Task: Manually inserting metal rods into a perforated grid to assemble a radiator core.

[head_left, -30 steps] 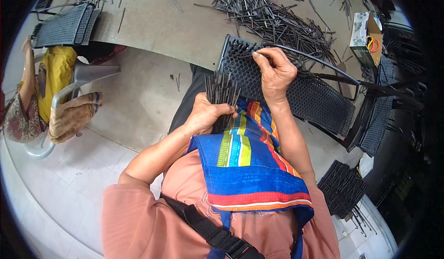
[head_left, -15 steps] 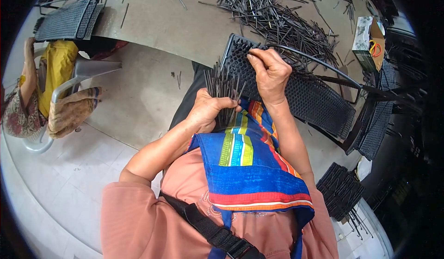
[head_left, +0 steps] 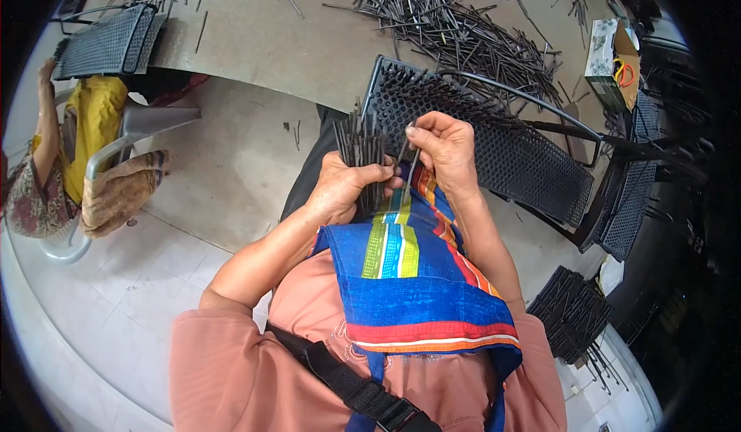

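My left hand (head_left: 341,188) is closed round an upright bundle of thin dark sticks (head_left: 360,143), held just above the blue striped apron (head_left: 432,308) on my lap. Beside the bundle, my right hand (head_left: 448,150) pinches a single dark stick (head_left: 413,171) between thumb and fingers. Beyond both hands a long black perforated rack (head_left: 540,173) slants from upper left to lower right. Dark sticks (head_left: 421,89) fill the holes along its far left part, while the lower right part shows bare holes. A curved black bar (head_left: 525,96) arches over the rack.
A big loose heap of dark sticks (head_left: 471,38) covers the table (head_left: 262,38) behind the rack. At right stand a box (head_left: 614,62) with orange-handled scissors and another perforated rack (head_left: 629,177). Another person's arm (head_left: 48,119) reaches a similar rack (head_left: 108,42) at left, near a grey chair (head_left: 150,116).
My right hand has come down from the rack to beside the bundle and now shows a stick in its pinch. The left hand keeps its hold on the bundle.
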Action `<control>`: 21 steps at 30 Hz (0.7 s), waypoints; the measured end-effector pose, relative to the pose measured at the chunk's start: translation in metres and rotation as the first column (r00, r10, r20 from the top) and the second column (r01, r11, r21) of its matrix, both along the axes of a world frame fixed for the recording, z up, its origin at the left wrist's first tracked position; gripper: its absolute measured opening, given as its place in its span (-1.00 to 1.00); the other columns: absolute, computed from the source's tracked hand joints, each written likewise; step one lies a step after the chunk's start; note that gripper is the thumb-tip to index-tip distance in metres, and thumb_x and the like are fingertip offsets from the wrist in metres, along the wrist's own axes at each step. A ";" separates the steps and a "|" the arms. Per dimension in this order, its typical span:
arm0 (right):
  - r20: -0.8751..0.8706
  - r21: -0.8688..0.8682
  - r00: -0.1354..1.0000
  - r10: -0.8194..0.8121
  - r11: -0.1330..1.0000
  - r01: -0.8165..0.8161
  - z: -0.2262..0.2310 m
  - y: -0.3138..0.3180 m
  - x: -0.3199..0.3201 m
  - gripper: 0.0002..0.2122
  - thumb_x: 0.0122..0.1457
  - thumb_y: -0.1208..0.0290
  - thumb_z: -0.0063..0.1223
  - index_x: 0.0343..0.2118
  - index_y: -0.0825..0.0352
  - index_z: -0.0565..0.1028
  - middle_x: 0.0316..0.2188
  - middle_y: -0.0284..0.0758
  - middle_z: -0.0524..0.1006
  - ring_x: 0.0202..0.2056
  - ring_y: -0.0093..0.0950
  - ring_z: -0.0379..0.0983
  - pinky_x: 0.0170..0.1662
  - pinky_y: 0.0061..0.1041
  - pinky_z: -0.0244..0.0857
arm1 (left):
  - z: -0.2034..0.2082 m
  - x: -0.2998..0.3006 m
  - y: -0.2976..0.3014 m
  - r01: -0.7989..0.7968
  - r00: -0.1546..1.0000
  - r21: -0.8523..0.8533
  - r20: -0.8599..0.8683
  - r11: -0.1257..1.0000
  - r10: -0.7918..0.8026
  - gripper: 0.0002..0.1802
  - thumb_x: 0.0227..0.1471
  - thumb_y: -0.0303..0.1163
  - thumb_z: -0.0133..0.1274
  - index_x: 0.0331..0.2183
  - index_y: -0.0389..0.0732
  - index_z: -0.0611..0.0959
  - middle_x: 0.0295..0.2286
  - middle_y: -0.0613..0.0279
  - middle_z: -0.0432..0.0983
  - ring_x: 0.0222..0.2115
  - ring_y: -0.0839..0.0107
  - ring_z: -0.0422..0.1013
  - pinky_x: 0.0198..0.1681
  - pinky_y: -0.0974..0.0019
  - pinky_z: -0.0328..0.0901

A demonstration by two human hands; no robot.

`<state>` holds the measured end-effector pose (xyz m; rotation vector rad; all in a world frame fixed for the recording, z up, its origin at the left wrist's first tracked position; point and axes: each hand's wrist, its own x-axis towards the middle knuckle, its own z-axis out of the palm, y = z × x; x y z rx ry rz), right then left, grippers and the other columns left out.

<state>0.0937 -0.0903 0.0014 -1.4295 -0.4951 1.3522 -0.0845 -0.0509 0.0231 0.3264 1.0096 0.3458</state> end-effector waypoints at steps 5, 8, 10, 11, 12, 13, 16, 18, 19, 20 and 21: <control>-0.043 0.068 0.998 -0.038 0.997 0.041 0.001 0.000 -0.012 -0.86 0.06 0.63 0.20 -0.30 0.43 0.53 -0.58 -0.42 0.53 -0.72 -0.79 0.27 -0.69 -0.82 0.07 | -0.001 0.005 -0.002 0.019 1.000 0.096 0.004 0.995 -0.019 -0.82 -0.11 -0.69 0.15 -0.35 -0.38 0.57 -0.50 0.11 0.55 -0.55 0.33 0.53 -0.48 0.34 0.46; 0.099 0.161 0.978 -0.182 0.973 0.164 -0.001 -0.001 -0.014 -0.81 0.03 0.67 0.20 -0.26 0.43 0.52 -0.58 -0.45 0.51 -0.70 -0.81 0.27 -0.66 -0.83 0.09 | 0.004 0.005 0.000 0.050 0.999 0.079 -0.020 0.996 -0.049 -0.83 -0.12 -0.69 0.15 -0.37 -0.37 0.57 -0.50 0.11 0.55 -0.57 0.34 0.52 -0.48 0.35 0.45; 0.126 0.156 0.978 -0.165 0.977 0.144 0.002 0.002 -0.013 -0.81 0.03 0.67 0.20 -0.26 0.42 0.52 -0.58 -0.45 0.51 -0.70 -0.80 0.27 -0.66 -0.82 0.09 | 0.005 0.005 0.000 0.083 0.996 0.072 -0.034 0.994 -0.081 -0.83 -0.12 -0.69 0.15 -0.37 -0.37 0.57 -0.51 0.11 0.55 -0.57 0.35 0.51 -0.48 0.35 0.45; 0.156 0.152 0.977 -0.145 0.981 0.121 0.003 0.004 -0.013 -0.81 0.04 0.67 0.21 -0.25 0.42 0.52 -0.58 -0.45 0.51 -0.70 -0.80 0.27 -0.66 -0.82 0.10 | 0.004 0.006 -0.001 0.082 0.997 0.080 -0.020 0.993 -0.081 -0.82 -0.13 -0.70 0.15 -0.37 -0.38 0.57 -0.51 0.11 0.55 -0.57 0.36 0.51 -0.49 0.36 0.45; 0.120 0.138 0.982 -0.144 0.982 0.127 0.002 0.005 -0.013 -0.81 0.04 0.65 0.22 -0.25 0.42 0.53 -0.58 -0.44 0.52 -0.70 -0.78 0.30 -0.65 -0.81 0.13 | 0.003 0.007 -0.001 0.081 0.997 0.087 -0.006 0.993 -0.081 -0.81 -0.14 -0.71 0.14 -0.37 -0.38 0.57 -0.51 0.11 0.55 -0.58 0.37 0.50 -0.49 0.36 0.44; 0.121 0.138 0.982 -0.146 0.982 0.129 0.001 0.004 -0.013 -0.81 0.04 0.65 0.22 -0.25 0.42 0.53 -0.58 -0.44 0.52 -0.70 -0.78 0.30 -0.65 -0.81 0.13 | 0.002 0.007 -0.002 0.083 0.997 0.087 -0.005 0.993 -0.083 -0.81 -0.14 -0.71 0.14 -0.37 -0.38 0.57 -0.51 0.11 0.55 -0.58 0.37 0.50 -0.49 0.36 0.44; -0.081 -0.004 0.995 -0.056 0.998 0.056 -0.001 -0.001 -0.004 -0.87 0.03 0.63 0.21 -0.33 0.41 0.55 -0.59 -0.39 0.54 -0.70 -0.69 0.40 -0.64 -0.77 0.23 | 0.001 0.008 -0.002 0.057 0.998 0.130 -0.017 0.990 -0.056 -0.84 -0.15 -0.69 0.15 -0.39 -0.40 0.62 -0.52 0.10 0.57 -0.57 0.42 0.52 -0.51 0.39 0.43; -0.139 -0.039 0.990 -0.018 0.999 0.012 0.002 -0.004 0.004 -0.89 0.02 0.62 0.22 -0.37 0.41 0.55 -0.62 -0.39 0.54 -0.71 -0.68 0.40 -0.64 -0.75 0.24 | 0.000 0.007 -0.003 0.100 0.995 0.149 -0.023 0.984 -0.097 -0.84 -0.16 -0.70 0.15 -0.40 -0.40 0.62 -0.53 0.13 0.57 -0.59 0.42 0.51 -0.52 0.40 0.43; -0.198 -0.070 0.980 0.018 0.997 -0.032 0.004 -0.005 0.008 -0.91 0.00 0.61 0.23 -0.41 0.41 0.55 -0.64 -0.38 0.53 -0.71 -0.66 0.40 -0.65 -0.73 0.25 | 0.002 0.008 -0.003 0.102 0.995 0.149 -0.022 0.984 -0.100 -0.84 -0.16 -0.70 0.15 -0.40 -0.40 0.62 -0.53 0.13 0.57 -0.59 0.42 0.51 -0.52 0.40 0.43; -0.236 -0.077 0.971 0.038 0.995 -0.058 0.003 -0.006 0.013 -0.91 0.00 0.62 0.22 -0.41 0.41 0.55 -0.63 -0.36 0.54 -0.72 -0.65 0.41 -0.65 -0.71 0.27 | 0.007 0.009 -0.005 0.103 0.994 0.177 -0.047 0.979 -0.097 -0.85 -0.16 -0.70 0.15 -0.40 -0.40 0.62 -0.53 0.13 0.57 -0.59 0.43 0.51 -0.52 0.40 0.43; -0.234 -0.077 0.971 0.036 0.996 -0.056 0.005 -0.007 0.016 -0.91 0.00 0.62 0.22 -0.41 0.41 0.55 -0.63 -0.36 0.54 -0.72 -0.65 0.41 -0.65 -0.71 0.27 | 0.009 0.010 -0.005 0.105 0.993 0.204 -0.072 0.973 -0.092 -0.86 -0.15 -0.71 0.15 -0.41 -0.40 0.62 -0.54 0.13 0.56 -0.59 0.43 0.51 -0.53 0.40 0.43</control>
